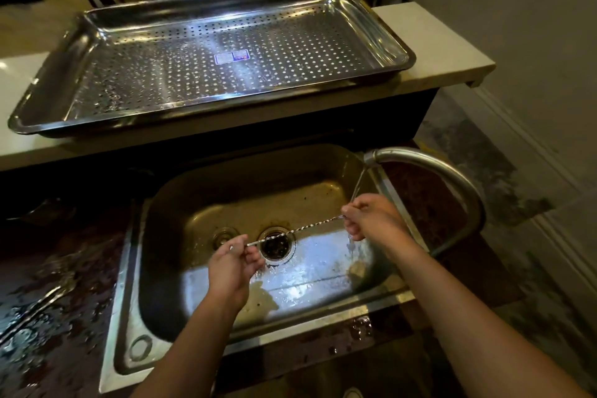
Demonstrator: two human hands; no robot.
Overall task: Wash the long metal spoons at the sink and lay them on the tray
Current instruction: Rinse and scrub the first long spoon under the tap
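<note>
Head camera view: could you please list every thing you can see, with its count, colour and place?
long twisted spoon: one, silver, held across the sink over the drain
perforated tray: one, silver, on the pale ledge behind the sink, no spoons on it
sink: one, steel, centre, wet floor
drain: one, dark, middle of sink floor
tap: one, silver, right of sink, water running
counter: dark, wet, left of sink
left hand: grips the spoon's left end
right hand: grips the spoon's right end, under the water
</note>
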